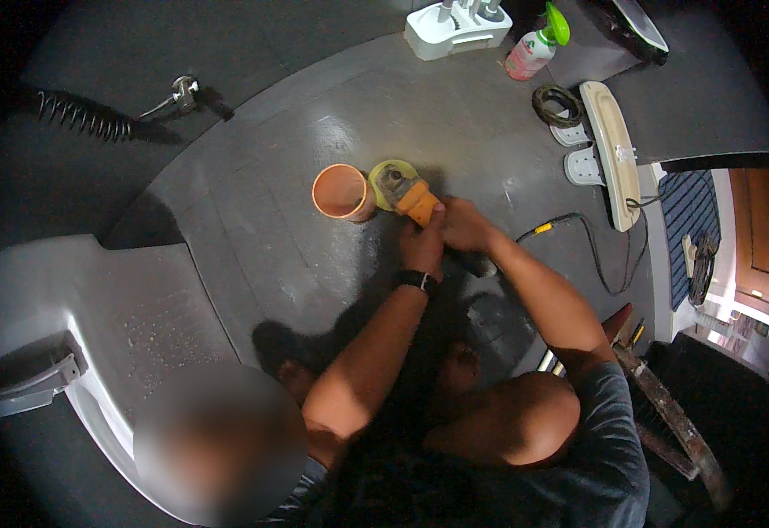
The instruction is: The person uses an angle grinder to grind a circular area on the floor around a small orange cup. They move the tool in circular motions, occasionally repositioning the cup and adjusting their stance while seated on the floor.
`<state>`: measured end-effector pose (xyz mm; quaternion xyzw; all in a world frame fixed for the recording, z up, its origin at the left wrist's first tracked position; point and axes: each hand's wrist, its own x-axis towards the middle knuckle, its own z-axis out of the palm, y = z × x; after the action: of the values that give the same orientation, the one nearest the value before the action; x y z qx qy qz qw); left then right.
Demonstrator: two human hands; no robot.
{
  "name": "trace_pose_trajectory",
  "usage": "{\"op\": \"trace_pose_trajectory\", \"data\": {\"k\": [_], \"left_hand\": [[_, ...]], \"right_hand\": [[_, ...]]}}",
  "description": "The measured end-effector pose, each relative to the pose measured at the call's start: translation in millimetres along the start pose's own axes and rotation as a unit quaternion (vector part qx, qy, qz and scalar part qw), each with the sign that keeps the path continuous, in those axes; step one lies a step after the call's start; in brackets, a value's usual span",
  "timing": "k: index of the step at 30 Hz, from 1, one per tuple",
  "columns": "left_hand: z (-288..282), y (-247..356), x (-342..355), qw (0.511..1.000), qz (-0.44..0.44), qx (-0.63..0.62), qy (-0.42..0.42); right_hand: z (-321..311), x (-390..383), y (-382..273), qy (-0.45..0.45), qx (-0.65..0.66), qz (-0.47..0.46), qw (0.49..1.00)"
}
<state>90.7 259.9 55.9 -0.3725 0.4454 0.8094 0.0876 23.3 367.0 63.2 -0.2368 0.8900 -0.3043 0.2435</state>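
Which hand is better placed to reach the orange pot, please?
Probably the left hand: it is nearer the pot, while the right hand lies farther right. Both appear to hold the tool.

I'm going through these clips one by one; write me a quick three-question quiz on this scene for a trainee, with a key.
1. True or false: the left hand and the right hand are both on the orange power tool.
2. In the picture, where is the orange cup relative to the tool? A) To its left B) To its right C) On top of it
3. Fill in: the spray bottle has a ____ top.

Key: 1. True. 2. A. 3. Green.
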Motion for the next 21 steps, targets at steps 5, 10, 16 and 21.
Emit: {"op": "trace_pose_trajectory", "data": {"k": [5,10,16,21], "left_hand": [[-4,-1,5,1.0,0.018,-0.005,0.013],[4,15,0,0.999,0.033,0.005,0.008],[8,33,-2,0.997,0.051,0.05,0.041],[20,48,-13,0.998,0.043,0.028,0.044]], "right_hand": [[-20,0,-25,-0.039,0.014,0.011,0.999],[-18,7,-17,-0.035,0.048,0.044,0.997],[-20,19,-21,-0.044,0.053,0.067,0.995],[-31,24,-23,-0.04,-0.01,0.042,0.998]]}}
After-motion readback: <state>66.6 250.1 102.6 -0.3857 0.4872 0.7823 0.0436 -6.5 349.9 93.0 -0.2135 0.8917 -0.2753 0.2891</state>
